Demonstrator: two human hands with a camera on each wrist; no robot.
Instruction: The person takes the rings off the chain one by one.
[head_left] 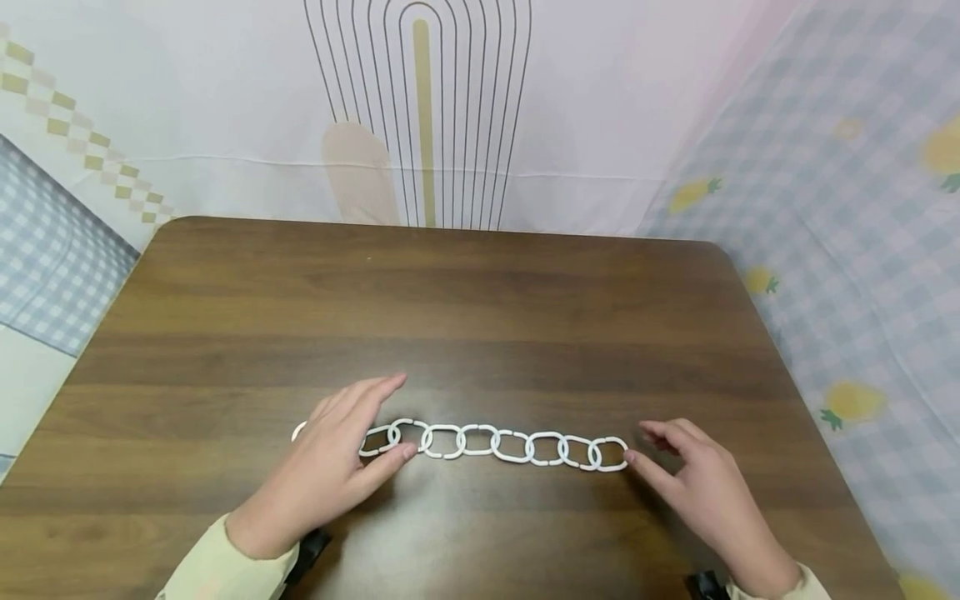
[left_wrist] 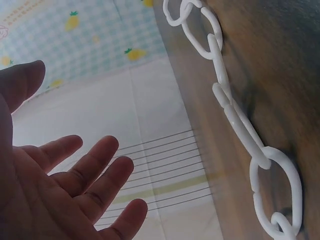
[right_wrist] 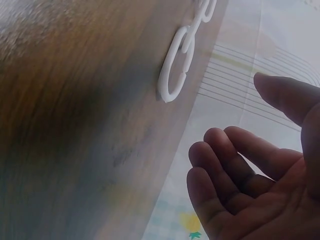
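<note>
A white plastic chain (head_left: pixel 477 440) of several oval links lies in a nearly straight row across the near half of the wooden table. My left hand (head_left: pixel 330 450) hovers over the chain's left part with fingers spread, hiding some links; one link end peeks out to its left. In the left wrist view the left palm (left_wrist: pixel 55 195) shows bare beside the links. At the chain's right end is my right hand (head_left: pixel 701 479), thumb tip right by the last link (right_wrist: pixel 175 70). Its fingers (right_wrist: pixel 202 190) are loosely bent and hold nothing in the right wrist view.
The brown wooden table (head_left: pixel 480 308) has rounded far corners. Behind it hangs a white cloth (head_left: pixel 600 108) with arch lines, and a blue checked cloth (head_left: pixel 855 250) with pineapples runs along the right. Another checked cloth (head_left: pixel 52 250) hangs at the left.
</note>
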